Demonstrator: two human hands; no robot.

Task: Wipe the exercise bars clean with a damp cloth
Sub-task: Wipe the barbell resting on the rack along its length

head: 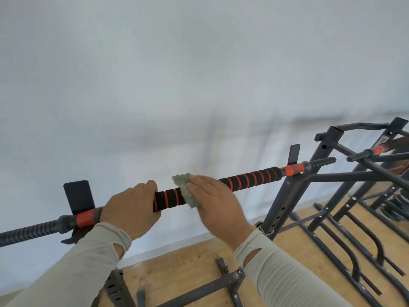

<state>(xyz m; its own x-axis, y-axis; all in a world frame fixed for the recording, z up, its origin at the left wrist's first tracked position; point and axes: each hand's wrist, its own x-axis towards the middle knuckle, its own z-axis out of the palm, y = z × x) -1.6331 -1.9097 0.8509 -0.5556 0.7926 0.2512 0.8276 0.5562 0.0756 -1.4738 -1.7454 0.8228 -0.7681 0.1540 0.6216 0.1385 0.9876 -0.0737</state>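
A long exercise bar (250,178) with black foam grips ringed in red runs from lower left to upper right, resting on two dark rack hooks. My left hand (132,207) grips the bar near its left end, fingers curled over the top. My right hand (218,202) presses a grey-green cloth (187,191) around the bar's middle; the cloth sticks out above and below the bar on the hand's left side. Both arms wear light grey sleeves.
A dark metal rack upright (285,196) holds the bar's right end, a flat hook plate (78,196) its left. More dark frames and a second red-banded bar (374,151) stand at right. A pale wall lies behind, a wooden floor (183,267) below.
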